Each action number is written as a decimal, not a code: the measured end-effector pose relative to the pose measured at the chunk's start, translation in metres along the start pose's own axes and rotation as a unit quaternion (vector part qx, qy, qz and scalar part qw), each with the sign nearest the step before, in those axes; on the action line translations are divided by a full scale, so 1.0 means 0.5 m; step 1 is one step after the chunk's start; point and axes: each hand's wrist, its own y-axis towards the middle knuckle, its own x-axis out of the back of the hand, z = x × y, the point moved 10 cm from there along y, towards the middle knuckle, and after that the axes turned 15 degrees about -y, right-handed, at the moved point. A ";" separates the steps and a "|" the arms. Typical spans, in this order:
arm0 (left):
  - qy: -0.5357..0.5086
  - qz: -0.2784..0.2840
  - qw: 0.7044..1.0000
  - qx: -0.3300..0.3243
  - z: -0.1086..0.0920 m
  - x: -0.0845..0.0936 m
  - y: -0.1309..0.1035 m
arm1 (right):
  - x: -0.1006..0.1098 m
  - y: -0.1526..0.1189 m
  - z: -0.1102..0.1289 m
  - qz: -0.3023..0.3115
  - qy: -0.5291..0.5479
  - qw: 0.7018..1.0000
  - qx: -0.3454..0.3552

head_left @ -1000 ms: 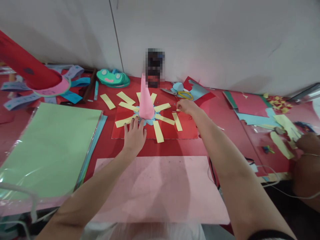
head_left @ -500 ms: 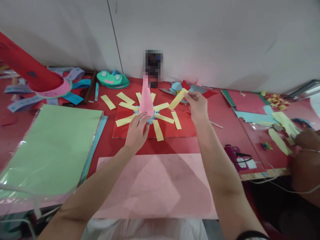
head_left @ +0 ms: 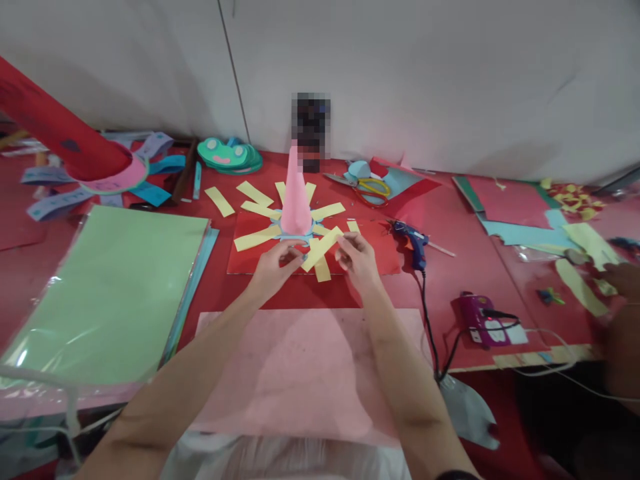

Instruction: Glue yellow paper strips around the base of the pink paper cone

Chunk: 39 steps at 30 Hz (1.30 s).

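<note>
A pink paper cone (head_left: 296,200) stands upright on a blue paper base, with several yellow strips spread around it like rays over a red sheet (head_left: 380,248). Between my two hands, in front of the cone, a yellow strip (head_left: 321,249) is held at a slant. My right hand (head_left: 357,259) pinches its upper right end. At its lower left end is my left hand (head_left: 277,267), thumb and fingers curled close together; whether they grip the strip is too small to tell. Two loose yellow strips (head_left: 219,201) lie to the left of the cone.
Scissors (head_left: 370,189) and a blue glue gun (head_left: 414,241) lie at the right, its cord running past a purple power socket (head_left: 483,320). A green paper pack (head_left: 125,293) and a red tube (head_left: 65,133) are at the left. Another person's hand (head_left: 623,280) is far right.
My right hand has moved left and down, bringing the yellow strip in front of the cone. My left hand has drawn back slightly from the cone's base. The glue gun has come into view.
</note>
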 end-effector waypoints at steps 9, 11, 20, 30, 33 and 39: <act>0.069 0.070 0.994 0.048 0.018 -0.036 -0.010 | -0.024 -0.015 -0.002 0.054 -0.088 0.994 0.032; 0.081 0.080 0.993 0.041 0.013 -0.038 -0.010 | -0.024 -0.016 -0.001 0.055 -0.107 0.992 0.040; 0.048 0.063 0.996 0.049 0.023 -0.026 -0.007 | -0.020 -0.022 0.011 0.031 -0.094 0.993 0.070; -0.112 -0.139 0.984 0.027 0.035 0.072 0.007 | -0.075 -0.090 0.063 0.107 -0.137 0.958 0.227; -0.109 -0.170 0.979 0.013 0.034 0.092 0.009 | -0.118 -0.107 0.048 0.170 -0.199 0.934 0.242; -0.009 -0.145 0.989 0.022 0.032 0.097 0.011 | -0.121 -0.100 0.051 0.166 -0.242 0.922 0.251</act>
